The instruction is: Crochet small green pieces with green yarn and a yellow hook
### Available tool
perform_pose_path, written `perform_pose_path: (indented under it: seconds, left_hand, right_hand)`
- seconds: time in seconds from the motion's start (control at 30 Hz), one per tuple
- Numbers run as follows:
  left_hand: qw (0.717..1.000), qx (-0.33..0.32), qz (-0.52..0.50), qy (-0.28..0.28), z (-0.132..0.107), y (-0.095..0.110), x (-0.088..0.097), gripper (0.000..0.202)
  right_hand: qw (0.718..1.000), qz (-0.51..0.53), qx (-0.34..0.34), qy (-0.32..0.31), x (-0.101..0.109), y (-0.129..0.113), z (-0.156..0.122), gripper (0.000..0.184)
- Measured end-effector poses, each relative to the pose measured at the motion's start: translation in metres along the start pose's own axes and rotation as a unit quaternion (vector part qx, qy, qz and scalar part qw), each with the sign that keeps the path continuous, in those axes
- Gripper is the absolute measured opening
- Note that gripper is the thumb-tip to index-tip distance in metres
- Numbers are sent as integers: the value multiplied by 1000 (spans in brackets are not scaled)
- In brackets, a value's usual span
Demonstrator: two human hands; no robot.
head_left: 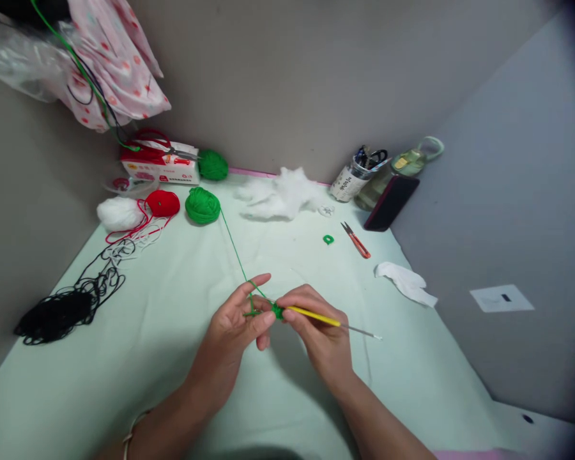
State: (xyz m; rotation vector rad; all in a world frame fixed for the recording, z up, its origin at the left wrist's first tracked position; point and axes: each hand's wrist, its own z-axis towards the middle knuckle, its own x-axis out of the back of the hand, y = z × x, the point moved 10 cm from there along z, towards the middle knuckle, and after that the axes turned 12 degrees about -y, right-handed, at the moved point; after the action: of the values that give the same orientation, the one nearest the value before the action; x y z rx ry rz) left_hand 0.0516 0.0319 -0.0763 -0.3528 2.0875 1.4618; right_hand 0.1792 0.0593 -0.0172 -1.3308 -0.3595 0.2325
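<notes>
Between my fingertips sits a small green crochet piece (277,312). My left hand (242,319) pinches its left side, with green yarn running over the raised index finger. That strand leads back to a green yarn ball (202,206) on the table. My right hand (321,329) is closed around a crochet hook (316,315) with a yellow grip, its metal far end pointing right. The hook's working tip is hidden at the green piece. A short green yarn end hangs by my left fingers.
White stuffing (287,195) lies at the back, beside a pen cup (349,182), bottle (409,160) and leaning phone (391,203). Thread snips (356,240), a green plastic-looking ring (328,239) and white cloth (405,283) lie right. Black yarn (57,313), red yarn (163,203) and white yarn (119,213) lie left.
</notes>
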Motion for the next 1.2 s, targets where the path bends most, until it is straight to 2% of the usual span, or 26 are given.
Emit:
perform_pose_path:
  seconds: [0.13,0.23,0.33,0.43,0.5,0.57,0.67,0.83,0.97,1.2]
  left_hand:
    - [1000,1,-7,-8,0,-1,-1,62]
    - [1000,-3,5,-2,1,0,0,71]
    - [999,-16,23,19,0,2,2,78]
    - [999,-15,25,40,-1,0,3,78]
    - [1000,-5,1,29,-1,-3,0,73]
    - [1000,4,-31,5,0,-4,-4,69]
    - [998,14,-51,-28,1,-5,-8,64]
    - [998,16,-49,-47,3,-4,-7,56]
    - [998,13,-43,-44,3,-4,-4,52]
    - [999,4,-31,-38,1,-1,-3,44]
  right_hand:
    - [998,63,11,18,4,3,0,12]
    - [997,78,1,6,1,6,0,12]
    - [997,-65,38,-6,-4,-6,-5,18]
    - [957,-263,124,10,-14,-29,-16,39]
    - [945,-281,164,24,-16,-37,-22,46]
    - [968,-199,151,26,-10,-34,-19,44]
    - [997,-22,73,27,2,-13,-8,29]
    - [983,183,-31,7,2,17,1,11]
    - [969,239,-57,8,0,21,3,14]
    - [971,234,-48,2,2,15,2,24]
